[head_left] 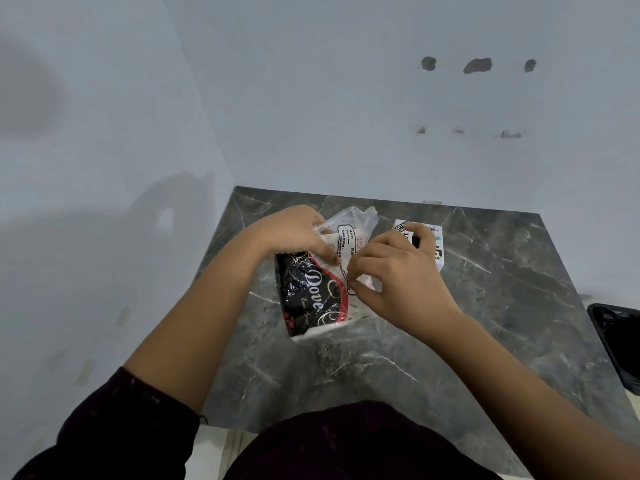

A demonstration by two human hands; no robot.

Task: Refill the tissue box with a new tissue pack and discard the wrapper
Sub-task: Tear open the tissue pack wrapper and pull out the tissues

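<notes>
Left hand (294,233) and right hand (391,271) both pinch shut on the tissue pack (311,289): light, soft, slippery film, probably best gripped at its loose end.

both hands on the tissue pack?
Yes: the left hand grips the tissue pack at its top, and the right hand pinches its clear wrapper.

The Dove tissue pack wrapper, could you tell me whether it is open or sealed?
Open: the wrapper's clear far end gapes loose, with both hands' fingers gripping it.
</notes>
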